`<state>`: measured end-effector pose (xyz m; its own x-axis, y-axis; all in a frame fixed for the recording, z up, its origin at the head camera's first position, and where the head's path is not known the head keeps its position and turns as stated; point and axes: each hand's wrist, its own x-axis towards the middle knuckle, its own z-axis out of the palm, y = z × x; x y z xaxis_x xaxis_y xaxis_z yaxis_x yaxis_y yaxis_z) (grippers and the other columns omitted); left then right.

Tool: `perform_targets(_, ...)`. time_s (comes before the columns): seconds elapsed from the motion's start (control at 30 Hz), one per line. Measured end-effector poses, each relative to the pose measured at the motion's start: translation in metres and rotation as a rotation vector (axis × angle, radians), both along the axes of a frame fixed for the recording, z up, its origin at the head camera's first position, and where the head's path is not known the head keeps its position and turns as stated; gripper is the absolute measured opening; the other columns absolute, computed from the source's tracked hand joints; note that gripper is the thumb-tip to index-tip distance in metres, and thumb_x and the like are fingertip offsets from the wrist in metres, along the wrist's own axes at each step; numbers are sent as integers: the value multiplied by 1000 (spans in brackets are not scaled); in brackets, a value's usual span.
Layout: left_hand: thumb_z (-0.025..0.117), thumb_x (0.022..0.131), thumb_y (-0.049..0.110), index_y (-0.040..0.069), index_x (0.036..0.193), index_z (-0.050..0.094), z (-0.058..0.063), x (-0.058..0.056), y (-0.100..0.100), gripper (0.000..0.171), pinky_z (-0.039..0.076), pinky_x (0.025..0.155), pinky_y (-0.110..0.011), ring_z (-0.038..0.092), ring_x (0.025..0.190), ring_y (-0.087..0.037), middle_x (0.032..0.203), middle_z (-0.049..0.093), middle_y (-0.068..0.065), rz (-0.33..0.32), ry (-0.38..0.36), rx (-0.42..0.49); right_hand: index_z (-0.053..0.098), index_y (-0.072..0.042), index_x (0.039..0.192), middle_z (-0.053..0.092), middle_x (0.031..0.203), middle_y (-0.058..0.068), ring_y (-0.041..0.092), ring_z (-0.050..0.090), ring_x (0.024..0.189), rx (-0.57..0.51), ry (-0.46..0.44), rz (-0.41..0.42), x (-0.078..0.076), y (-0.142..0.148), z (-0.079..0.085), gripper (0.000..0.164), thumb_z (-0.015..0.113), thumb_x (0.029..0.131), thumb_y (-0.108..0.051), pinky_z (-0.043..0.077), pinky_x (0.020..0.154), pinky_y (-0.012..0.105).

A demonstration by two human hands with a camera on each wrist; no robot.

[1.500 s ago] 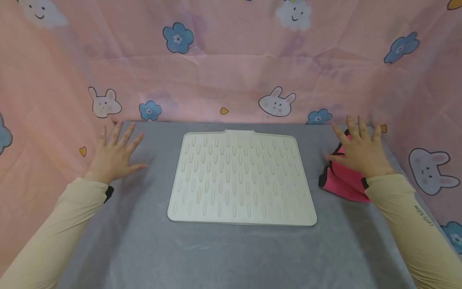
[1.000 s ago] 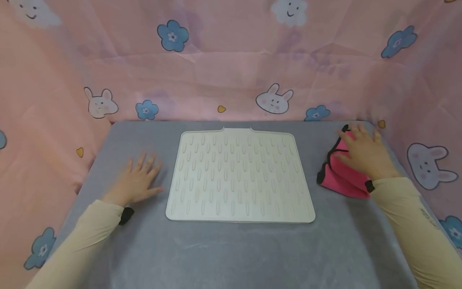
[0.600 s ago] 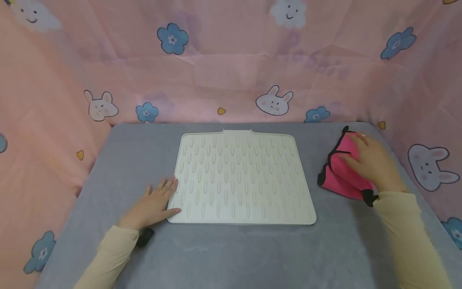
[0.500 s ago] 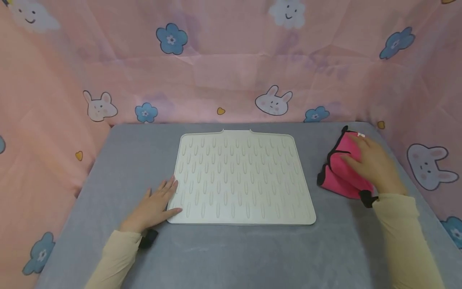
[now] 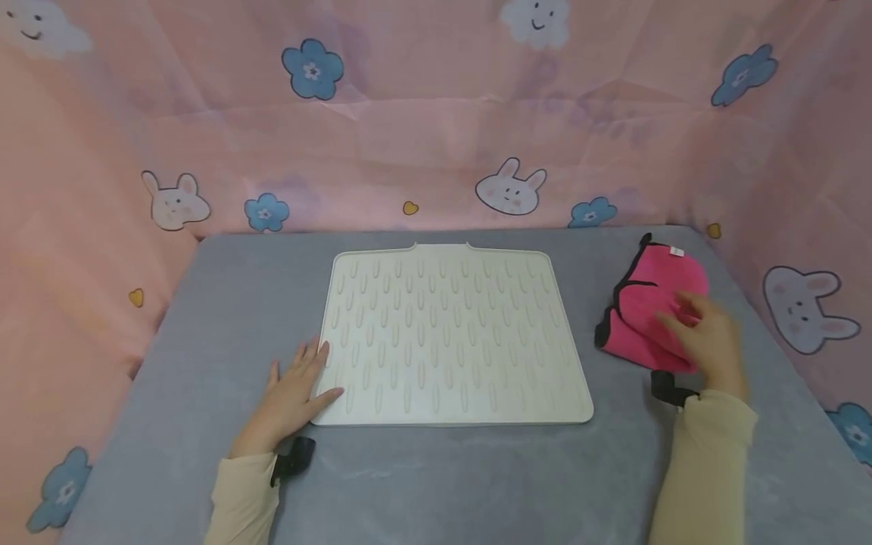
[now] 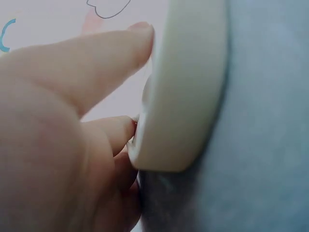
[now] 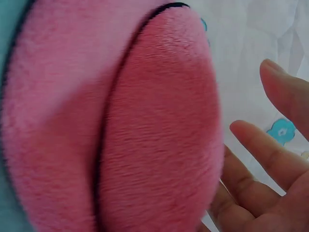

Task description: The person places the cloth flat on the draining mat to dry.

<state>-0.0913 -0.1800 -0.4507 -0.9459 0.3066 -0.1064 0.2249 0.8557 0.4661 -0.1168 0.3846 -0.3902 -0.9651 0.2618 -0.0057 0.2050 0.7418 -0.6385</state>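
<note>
A cream-white draining mat (image 5: 443, 333) with rows of long raised ovals and a thick rim lies mid-table. My left hand (image 5: 289, 393) rests on its near left edge, fingers fairly straight, thumb over the rim; the left wrist view shows the thumb tip (image 6: 140, 36) beside the thick rim. On the right lies a folded pink plush cloth (image 5: 643, 310) with black edging and a small white tag. My right hand (image 5: 715, 341) hovers at its right side, fingers loosely bent. In the right wrist view, thumb and index finger stand apart beside the cloth with nothing between them.
Grey fabric covers the table (image 5: 436, 484). A pink curtain (image 5: 409, 136) printed with rabbits, clouds and blue flowers encloses the back and both sides. Black straps with small dark blocks sit at both wrists.
My left hand has come down from the far left onto the mat's left edge. My right hand has drawn back toward me over the cloth, uncovering its tag, and its spread fingers have bent.
</note>
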Motion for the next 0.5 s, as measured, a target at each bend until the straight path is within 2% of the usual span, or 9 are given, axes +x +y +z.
perform_targets(0.2, 60, 92, 40, -1, 149, 24, -1, 1, -2, 79, -3, 105, -66, 10, 142, -40, 155, 16, -20, 13, 2, 4, 29, 2, 147, 38, 139, 33, 49, 37, 122, -29, 23, -8, 6, -2, -14, 70, 57, 95, -36, 32, 99, 61)
perform_targets(0.5, 60, 93, 40, -4, 149, 18, -1, 1, 2, 83, -3, 106, -66, 6, 143, -38, 156, 11, -19, 8, 13, -10, 33, 7, 143, 37, 138, 35, 51, 36, 121, 4, 36, -24, 14, -7, -21, 67, 61, 94, -29, 31, 98, 62)
